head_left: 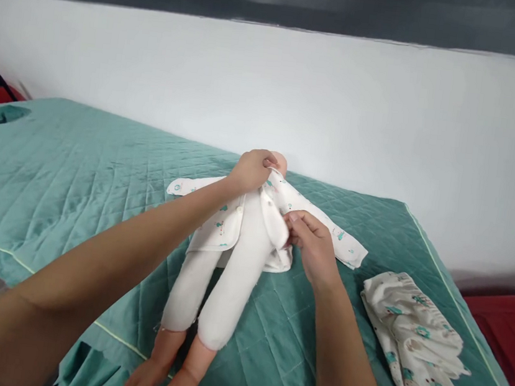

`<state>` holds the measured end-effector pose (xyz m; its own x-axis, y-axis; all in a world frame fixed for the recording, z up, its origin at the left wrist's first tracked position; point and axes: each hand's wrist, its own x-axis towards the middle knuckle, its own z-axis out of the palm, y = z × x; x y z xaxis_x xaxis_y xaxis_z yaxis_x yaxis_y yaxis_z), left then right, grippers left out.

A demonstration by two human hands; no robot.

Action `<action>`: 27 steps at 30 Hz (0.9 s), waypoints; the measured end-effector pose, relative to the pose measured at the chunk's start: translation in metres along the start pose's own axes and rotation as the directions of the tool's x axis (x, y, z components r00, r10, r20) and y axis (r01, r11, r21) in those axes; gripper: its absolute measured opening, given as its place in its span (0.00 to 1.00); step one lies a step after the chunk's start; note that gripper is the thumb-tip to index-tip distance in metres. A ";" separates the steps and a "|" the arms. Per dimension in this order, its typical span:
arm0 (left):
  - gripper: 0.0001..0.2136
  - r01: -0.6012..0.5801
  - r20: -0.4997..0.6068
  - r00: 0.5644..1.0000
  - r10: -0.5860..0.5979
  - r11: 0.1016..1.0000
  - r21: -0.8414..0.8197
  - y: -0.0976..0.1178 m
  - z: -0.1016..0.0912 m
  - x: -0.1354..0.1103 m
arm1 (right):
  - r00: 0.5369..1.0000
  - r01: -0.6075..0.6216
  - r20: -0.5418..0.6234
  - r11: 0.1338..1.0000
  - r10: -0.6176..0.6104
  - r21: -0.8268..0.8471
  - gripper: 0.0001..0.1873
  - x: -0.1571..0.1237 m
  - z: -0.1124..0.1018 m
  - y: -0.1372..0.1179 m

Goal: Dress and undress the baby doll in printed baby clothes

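1. Underneath everything lies the teal quilted cover [74, 195], stitched in diamonds with pale piping along its edge. It runs up to a white wall.
2. Next, the doll [230, 265] lies on its back in the middle of the cover, head toward the wall and feet toward me. Its trunk and legs are soft white cloth, while the bare feet and the bit of head that shows are skin-toned plastic. The feet reach the near edge.
3. To my right, apart from the doll, a crumpled printed cloth [418, 338] rests on the cover. It is white with teal and brown motifs.
4. The doll wears a jacket [220, 226] in the same white print, open down the front with both sleeves spread out sideways.
5. My left hand [251, 170] is closed on the jacket's collar at the doll's neck, fingers curled tight around the fabric.
6. My right hand [312, 243] pinches the jacket's right front flap between thumb and fingertips, narrow and firm.
7. Smallest are the printed marks — too tiny for me to tell whether any are letters.
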<state>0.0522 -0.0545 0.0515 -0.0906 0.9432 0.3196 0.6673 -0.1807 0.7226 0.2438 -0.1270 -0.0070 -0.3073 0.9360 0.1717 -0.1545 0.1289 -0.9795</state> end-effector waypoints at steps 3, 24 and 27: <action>0.15 0.031 -0.062 0.997 -0.036 0.996 -0.085 -0.013 0.001 -0.003 | 0.959 -0.094 0.277 0.991 0.064 0.098 0.15 -0.008 0.005 -0.006; 0.11 -0.033 -0.132 0.991 -0.027 0.901 -0.433 -0.077 -0.016 -0.077 | 0.918 0.309 0.364 0.854 -0.154 -0.418 0.33 -0.012 0.018 0.001; 0.10 -0.036 -0.119 0.993 -0.020 0.894 -0.446 -0.077 -0.017 -0.078 | 0.909 0.281 0.408 0.853 -0.088 -0.440 0.40 -0.014 0.009 -0.003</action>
<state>-0.0048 -0.1189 -0.0191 -0.1911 0.9068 0.3758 0.2699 -0.3196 0.9083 0.2398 -0.1431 -0.0054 -0.6491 0.7052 0.2852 0.1951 0.5167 -0.8336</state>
